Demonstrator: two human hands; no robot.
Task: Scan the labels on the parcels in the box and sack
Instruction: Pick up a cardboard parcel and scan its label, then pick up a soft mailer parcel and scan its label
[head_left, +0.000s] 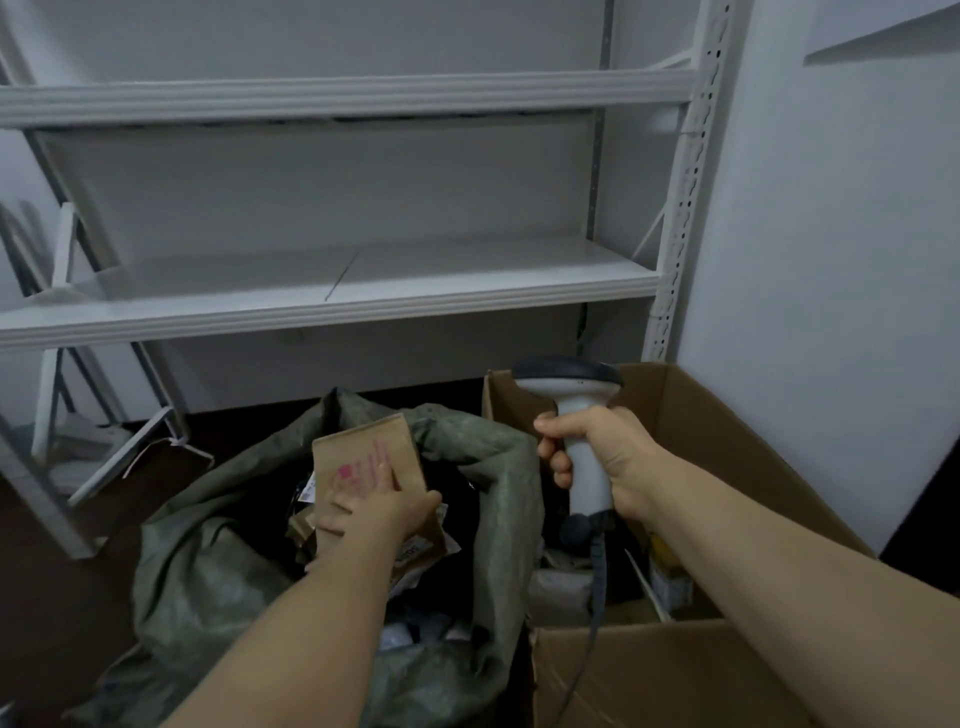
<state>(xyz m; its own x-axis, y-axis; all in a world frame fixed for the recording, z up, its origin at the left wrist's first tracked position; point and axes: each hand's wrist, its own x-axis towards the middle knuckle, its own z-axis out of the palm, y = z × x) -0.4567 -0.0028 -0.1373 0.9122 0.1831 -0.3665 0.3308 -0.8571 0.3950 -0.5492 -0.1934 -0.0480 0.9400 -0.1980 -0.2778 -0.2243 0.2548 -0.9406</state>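
A brown paper parcel (363, 447) stands tilted up over the mouth of the green sack (218, 561). My left hand (374, 506) holds it, fingers flat on its face and thumb round its right edge. My right hand (597, 457) grips the handle of a grey barcode scanner (571, 395), its dark head raised above the cardboard box (737, 447). The scanner's coiled cable (597, 571) hangs down into the box. More parcels (415, 551) lie in the dark inside the sack, and several parcels (670, 577) show at the bottom of the box.
White metal shelving (363, 296) rises directly behind the sack and box, its upright (680, 208) near the box's back corner. A white wall (831, 260) stands at the right. Flat white panels (130, 457) lean on the dark floor at the left.
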